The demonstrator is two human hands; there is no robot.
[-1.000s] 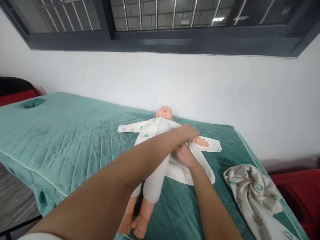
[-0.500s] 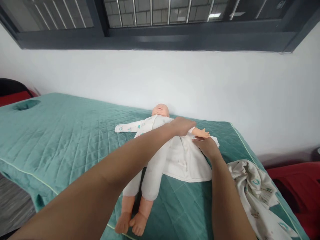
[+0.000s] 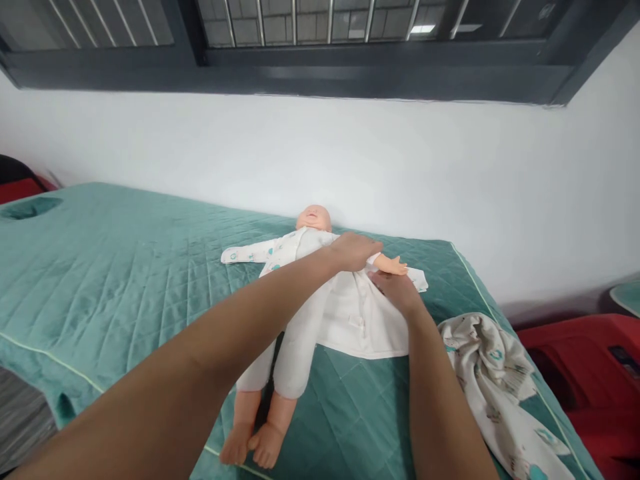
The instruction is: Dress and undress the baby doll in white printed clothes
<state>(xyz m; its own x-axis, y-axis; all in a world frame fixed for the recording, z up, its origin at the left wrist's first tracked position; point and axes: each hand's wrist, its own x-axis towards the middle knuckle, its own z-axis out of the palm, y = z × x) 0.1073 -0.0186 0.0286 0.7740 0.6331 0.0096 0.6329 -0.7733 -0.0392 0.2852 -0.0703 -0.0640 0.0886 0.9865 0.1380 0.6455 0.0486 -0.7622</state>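
A baby doll (image 3: 314,219) lies on its back, head toward the wall, in white leggings. Its one arm is in the patterned sleeve of a white baby jacket (image 3: 367,323), which is spread open on the other side. My left hand (image 3: 356,251) is closed round the doll's bare-handed arm, near the end of its white undersleeve. Just below the doll's hand (image 3: 393,265), my right hand (image 3: 397,288) is closed at the upper edge of the jacket, near its loose sleeve (image 3: 417,279). Some of its fingertips are hidden in the cloth.
A green quilted cover (image 3: 150,267) lies over the bed, which has a hole (image 3: 31,208) at its far left. Crumpled patterned cloth (image 3: 493,373) rests near the right edge. Red chairs (image 3: 580,360) stand beside it. A white wall (image 3: 320,147) and barred window are behind.
The view has shifted slightly, so everything sits a little further left. My right hand has moved slightly toward the left under the doll's hand. My left hand keeps its hold on the arm.
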